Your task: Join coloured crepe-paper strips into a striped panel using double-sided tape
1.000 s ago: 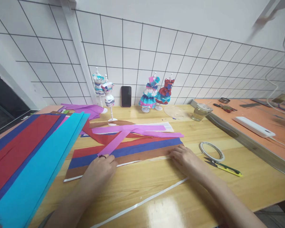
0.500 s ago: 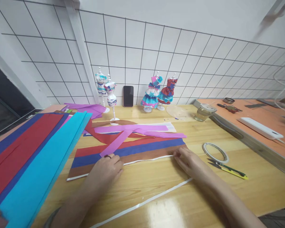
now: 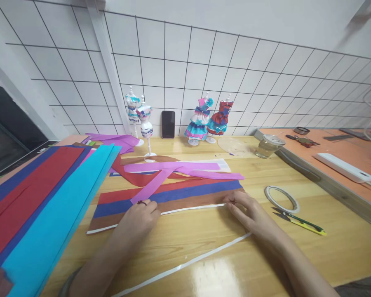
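Observation:
Layered red, blue and brown paper strips (image 3: 185, 193) lie across the table, with a white tape strip (image 3: 191, 207) along the near brown edge. My left hand (image 3: 144, 214) rests on that edge near the left, its fingers bent and pressed together; what is beneath them is hidden. At the right end, my right hand (image 3: 243, 206) has its fingertips closed at the edge of the brown paper and the white strip. A purple strip (image 3: 154, 185) crosses the layers and ends by my left hand. A separate white strip (image 3: 185, 266) lies nearer on the table.
Large blue and red sheets (image 3: 64, 206) cover the left side. Dressed mini mannequins (image 3: 198, 123) and a phone (image 3: 168, 124) stand at the back. A tape roll (image 3: 282, 199), snips (image 3: 299, 220) and a lidded cup (image 3: 268, 146) are on the right.
The fingers of my right hand have shifted slightly at the strip's end, with a wider gap below the index finger. My left hand stays nearly in place. The view has moved slightly.

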Motion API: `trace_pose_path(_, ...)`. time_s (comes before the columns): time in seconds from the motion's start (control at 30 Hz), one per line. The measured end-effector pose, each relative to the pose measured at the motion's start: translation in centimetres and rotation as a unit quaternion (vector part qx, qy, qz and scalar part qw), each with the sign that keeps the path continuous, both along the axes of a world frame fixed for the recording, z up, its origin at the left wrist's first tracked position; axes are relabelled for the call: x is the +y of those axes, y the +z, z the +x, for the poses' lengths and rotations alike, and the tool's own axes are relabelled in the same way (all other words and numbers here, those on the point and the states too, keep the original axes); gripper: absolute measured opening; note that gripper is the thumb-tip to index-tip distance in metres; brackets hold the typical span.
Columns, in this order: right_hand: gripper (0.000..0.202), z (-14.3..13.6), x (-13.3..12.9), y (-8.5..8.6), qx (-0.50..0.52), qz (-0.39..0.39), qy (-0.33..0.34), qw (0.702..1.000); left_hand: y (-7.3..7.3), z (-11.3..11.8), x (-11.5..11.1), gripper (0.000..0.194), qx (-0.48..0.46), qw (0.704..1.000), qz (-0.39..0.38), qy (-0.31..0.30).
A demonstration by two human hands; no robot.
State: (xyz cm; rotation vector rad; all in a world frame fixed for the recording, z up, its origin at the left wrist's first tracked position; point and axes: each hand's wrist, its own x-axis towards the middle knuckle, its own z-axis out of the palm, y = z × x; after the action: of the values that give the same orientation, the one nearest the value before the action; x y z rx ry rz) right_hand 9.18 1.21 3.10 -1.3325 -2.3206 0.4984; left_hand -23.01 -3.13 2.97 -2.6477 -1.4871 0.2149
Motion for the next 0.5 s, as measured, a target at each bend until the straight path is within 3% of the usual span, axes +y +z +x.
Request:
trace_pose_path(0.17,0.023,-0.7,0.3,0.2,-0.056,0.057,0.025,0.996,0.2,0.2,-0.1,0.022,-0.033,0.999,-0.005,-0.010)
trace_pose_path(0.33,0.022,-0.6,0.2,0.0,-0.062,0.056,0.032,0.996,-0.1,0.4,-0.1,0.021,-0.094,0.995,0.009,-0.023)
trace_pose_path(0.5,0.018,-0.5,0.3,-0.2,-0.035,0.044,0.051,0.997,-0.8,0.3,0.0,0.030,-0.131,0.989,-0.030,-0.058)
